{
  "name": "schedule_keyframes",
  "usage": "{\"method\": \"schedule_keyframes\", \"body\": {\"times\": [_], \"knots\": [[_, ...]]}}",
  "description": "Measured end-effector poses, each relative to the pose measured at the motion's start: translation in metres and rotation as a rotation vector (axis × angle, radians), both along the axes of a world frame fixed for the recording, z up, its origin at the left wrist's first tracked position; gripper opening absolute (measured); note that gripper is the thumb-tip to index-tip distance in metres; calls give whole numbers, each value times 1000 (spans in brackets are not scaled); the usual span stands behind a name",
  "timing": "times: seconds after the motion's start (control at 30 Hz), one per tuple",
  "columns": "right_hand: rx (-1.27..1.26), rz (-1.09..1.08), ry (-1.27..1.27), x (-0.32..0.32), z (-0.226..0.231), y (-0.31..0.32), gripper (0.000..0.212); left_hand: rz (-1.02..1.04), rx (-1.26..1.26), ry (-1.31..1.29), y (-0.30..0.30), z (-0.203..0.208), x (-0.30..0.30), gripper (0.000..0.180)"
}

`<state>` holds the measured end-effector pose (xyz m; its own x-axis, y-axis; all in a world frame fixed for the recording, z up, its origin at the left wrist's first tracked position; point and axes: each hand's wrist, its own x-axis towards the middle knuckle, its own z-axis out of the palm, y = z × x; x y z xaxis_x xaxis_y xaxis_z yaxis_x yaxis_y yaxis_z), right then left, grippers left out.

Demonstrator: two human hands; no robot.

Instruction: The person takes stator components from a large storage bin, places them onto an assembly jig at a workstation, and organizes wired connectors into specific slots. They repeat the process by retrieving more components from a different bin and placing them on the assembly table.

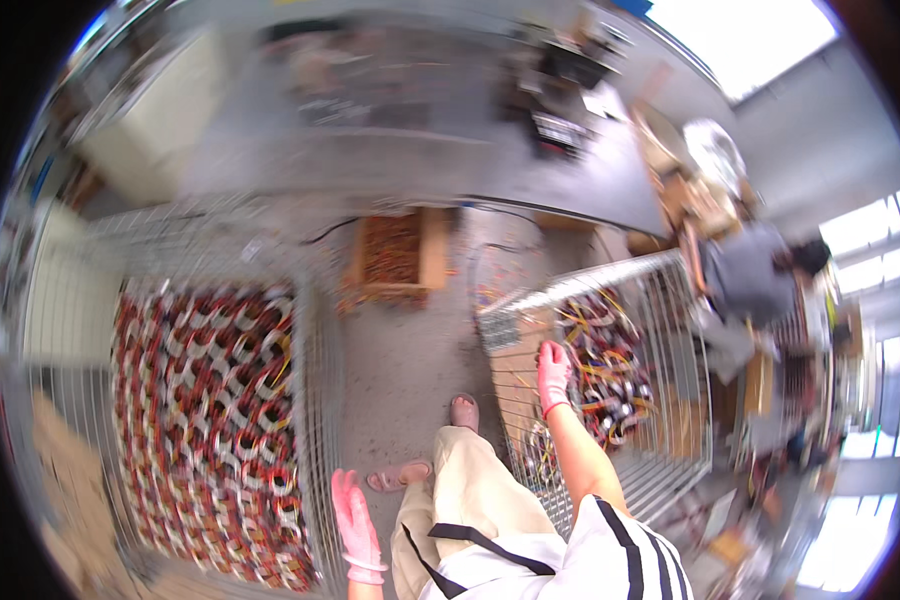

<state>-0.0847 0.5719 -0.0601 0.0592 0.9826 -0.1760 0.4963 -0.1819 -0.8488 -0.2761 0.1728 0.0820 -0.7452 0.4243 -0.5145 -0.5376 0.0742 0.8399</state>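
My right hand (553, 374), in a pink glove, reaches over the wire basket (498, 385) on the right. Its fingers are curled closed; whether anything is in them is hidden. Beside and below it lies a loose heap of ring-shaped wound coils (610, 395) with yellow, red and dark leads. My left hand (355, 522), gloved the same, hangs open with fingers stretched, near the side of the wire cage (318, 420) on the left. That cage holds many rows of similar ring-shaped coils (205, 420), stacked closely. The left hand looks to be holding nothing.
Between the cages is grey floor (380, 370), where my feet stand. Ahead, a cardboard box (432, 250) holds small reddish scraps, some spilled around it. Beyond runs a grey worktable (370, 160) with blurred equipment. At right, another person (755, 275) is near cartons.
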Motion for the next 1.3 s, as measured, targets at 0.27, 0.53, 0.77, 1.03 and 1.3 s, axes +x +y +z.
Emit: {"method": "schedule_keyframes", "body": {"times": [0.27, 0.53, 0.77, 1.03, 1.3], "knots": [[-389, -503, -158, 255, -52, 1, 35, -910, -209, 843, 300, -27, 36, 66], [-235, -178, -386, 293, -145, 131, 35, -955, -423, 1345, 511, -109, 135, 71], [-76, 32, -841, 323, -256, 285, 40, -929, -608, 1548, 526, -131, 151, 74], [-355, 123, -1223, 323, -285, 299, 36, -938, -670, 1567, 531, -129, 155, 73], [-509, 143, -182, 301, -64, 195, 44, -962, -584, 1425, 518, -112, 148, 81]]}}
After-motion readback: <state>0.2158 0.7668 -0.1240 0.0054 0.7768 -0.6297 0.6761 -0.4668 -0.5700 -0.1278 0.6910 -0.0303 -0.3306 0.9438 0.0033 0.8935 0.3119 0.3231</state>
